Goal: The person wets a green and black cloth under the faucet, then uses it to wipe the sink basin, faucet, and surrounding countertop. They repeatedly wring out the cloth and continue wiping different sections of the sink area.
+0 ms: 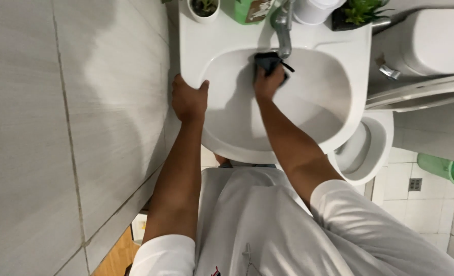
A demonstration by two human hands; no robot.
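Pressing dark cloth (269, 62) into sink (319, 110), right hand (268, 82); left hand (188, 99) gripping rim.

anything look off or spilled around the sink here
Nothing stands out. The right hand presses a dark cloth against the sink basin under the tap, and the left hand grips the rim. The potted plants behind the tap stand upright; no spill or crack shows.
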